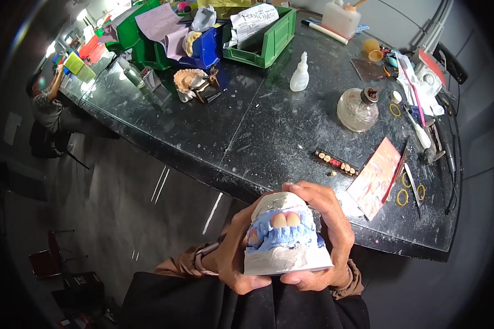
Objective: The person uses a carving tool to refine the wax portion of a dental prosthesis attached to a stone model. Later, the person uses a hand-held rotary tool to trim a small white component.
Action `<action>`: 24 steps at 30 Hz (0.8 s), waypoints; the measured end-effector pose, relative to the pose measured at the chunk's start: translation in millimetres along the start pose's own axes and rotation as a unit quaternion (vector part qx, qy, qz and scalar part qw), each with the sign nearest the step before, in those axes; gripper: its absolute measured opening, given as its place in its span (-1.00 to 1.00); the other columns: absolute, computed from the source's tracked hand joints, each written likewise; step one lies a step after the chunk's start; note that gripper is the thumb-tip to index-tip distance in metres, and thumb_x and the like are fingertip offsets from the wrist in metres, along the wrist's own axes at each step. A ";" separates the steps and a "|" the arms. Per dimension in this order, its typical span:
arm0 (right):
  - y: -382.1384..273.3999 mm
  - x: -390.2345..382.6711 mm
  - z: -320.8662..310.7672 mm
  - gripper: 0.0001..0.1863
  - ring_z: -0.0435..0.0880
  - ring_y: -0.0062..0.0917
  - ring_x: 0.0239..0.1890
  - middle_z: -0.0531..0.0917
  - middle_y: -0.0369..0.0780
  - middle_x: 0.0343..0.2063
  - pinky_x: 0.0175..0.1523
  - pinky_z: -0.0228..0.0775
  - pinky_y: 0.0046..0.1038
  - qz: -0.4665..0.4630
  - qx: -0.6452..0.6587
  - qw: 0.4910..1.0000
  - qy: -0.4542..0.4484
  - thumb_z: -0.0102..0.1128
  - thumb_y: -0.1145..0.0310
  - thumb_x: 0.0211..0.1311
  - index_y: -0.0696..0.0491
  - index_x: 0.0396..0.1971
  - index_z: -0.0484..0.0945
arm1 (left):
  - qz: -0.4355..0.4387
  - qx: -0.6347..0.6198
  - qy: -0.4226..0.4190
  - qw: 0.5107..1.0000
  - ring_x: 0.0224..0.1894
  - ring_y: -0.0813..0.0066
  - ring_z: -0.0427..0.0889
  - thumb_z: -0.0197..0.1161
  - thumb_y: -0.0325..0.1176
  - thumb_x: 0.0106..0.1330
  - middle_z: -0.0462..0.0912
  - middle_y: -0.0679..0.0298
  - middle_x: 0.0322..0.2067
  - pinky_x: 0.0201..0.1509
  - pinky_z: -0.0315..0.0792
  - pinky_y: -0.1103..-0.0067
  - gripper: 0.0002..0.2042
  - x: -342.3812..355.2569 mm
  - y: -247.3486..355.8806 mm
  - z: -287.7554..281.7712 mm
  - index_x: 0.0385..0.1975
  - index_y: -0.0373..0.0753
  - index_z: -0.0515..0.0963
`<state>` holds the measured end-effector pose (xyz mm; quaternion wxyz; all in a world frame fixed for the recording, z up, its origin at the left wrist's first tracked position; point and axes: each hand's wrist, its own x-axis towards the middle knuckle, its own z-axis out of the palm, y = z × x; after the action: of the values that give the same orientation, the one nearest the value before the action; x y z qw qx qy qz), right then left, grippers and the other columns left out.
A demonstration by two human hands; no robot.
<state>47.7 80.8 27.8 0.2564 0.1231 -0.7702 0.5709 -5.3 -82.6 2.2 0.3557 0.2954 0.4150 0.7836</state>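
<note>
Between my two hands, just off the bench's near edge, I hold a dental model (pixel 282 233) with its upper and lower halves together. Its bases are white plaster and the teeth and gums are blue, with two ivory front teeth in pink wax. My left hand (pixel 237 247) wraps the left side, thumb under the base. My right hand (pixel 332 233) grips the right side, its fingers over the top and its thumb below. Beyond the right hand, a strip of denture teeth (pixel 336 163) lies beside a pink wax sheet (pixel 376 178).
On the dark bench (pixel 203 131) stand a glass spirit burner (pixel 358 109), a white squeeze bottle (pixel 299 77) and another plaster model (pixel 189 83). Green bin (pixel 263 49) and blue bin (pixel 206 49) hold papers. Tools and yellow rubber bands (pixel 402 197) lie right. A person (pixel 52 104) sits far left.
</note>
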 end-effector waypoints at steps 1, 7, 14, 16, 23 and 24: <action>0.2 -0.7 -1.0 0.01 0.49 -0.20 -0.06 0.47 0.11 -0.10 0.05 0.28 -0.27 -0.001 0.000 1.000 0.002 0.38 -0.21 -0.36 0.41 -0.06 0.40 | -0.008 -0.001 -0.002 1.000 0.08 0.24 0.40 0.27 -0.27 -0.33 0.30 -0.05 0.04 0.13 0.31 0.44 0.00 0.0 -1.2 0.9 0.22 -0.51 -0.05; 0.0 -7.0 1.2 -0.10 0.44 -0.23 -0.03 0.44 0.08 -0.11 0.08 0.23 -0.32 0.016 0.008 0.998 0.060 0.40 -0.13 -0.31 0.34 -0.10 0.38 | -0.016 -0.002 0.002 1.000 0.13 0.24 0.33 0.31 -0.22 -0.25 0.26 -0.05 0.07 0.19 0.25 0.42 -0.01 11.6 1.5 1.9 0.23 -0.50 -0.06; -5.0 -21.6 -0.6 -0.31 0.40 -0.59 -0.46 0.40 -0.29 -0.46 -0.40 0.20 -0.59 -0.086 -0.183 0.966 0.164 0.59 0.01 -0.43 0.02 -0.27 0.45 | -0.056 -0.192 0.027 0.979 0.24 0.29 0.21 -0.15 0.30 0.15 0.21 0.01 0.18 0.33 0.03 0.42 -0.09 19.1 5.5 11.8 0.25 -0.45 -0.03; -4.1 -22.2 -1.5 -0.31 0.39 -0.61 -0.48 0.41 -0.32 -0.47 -0.43 0.16 -0.62 -0.080 -0.176 0.967 0.167 0.59 0.00 -0.44 0.02 -0.26 0.46 | -0.104 -0.178 0.054 0.977 0.24 0.30 0.21 -0.17 0.26 0.19 0.22 0.03 0.17 0.32 0.03 0.42 -0.14 20.7 4.0 10.7 0.25 -0.43 -0.02; -4.4 -16.8 -2.3 -0.31 0.39 -0.62 -0.47 0.42 -0.31 -0.46 -0.42 0.19 -0.64 -0.089 -0.180 0.967 0.155 0.59 0.03 -0.43 0.06 -0.25 0.47 | -0.121 -0.131 0.078 0.981 0.19 0.38 0.26 -0.16 0.15 0.28 0.25 0.10 0.14 0.29 0.08 0.46 -0.26 22.5 1.5 9.4 0.25 -0.36 -0.01; -4.0 -16.3 -2.4 -0.31 0.40 -0.62 -0.47 0.42 -0.31 -0.45 -0.42 0.21 -0.64 -0.085 -0.178 0.968 0.157 0.59 0.03 -0.42 0.07 -0.25 0.47 | -0.119 -0.127 0.073 0.982 0.19 0.38 0.26 -0.14 0.17 0.27 0.25 0.10 0.14 0.28 0.09 0.46 -0.25 22.5 1.8 9.5 0.26 -0.35 -0.01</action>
<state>63.9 80.1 22.9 0.4397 0.0493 -0.7962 0.4125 -11.6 -61.1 12.1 0.4499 0.1378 0.3695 0.8013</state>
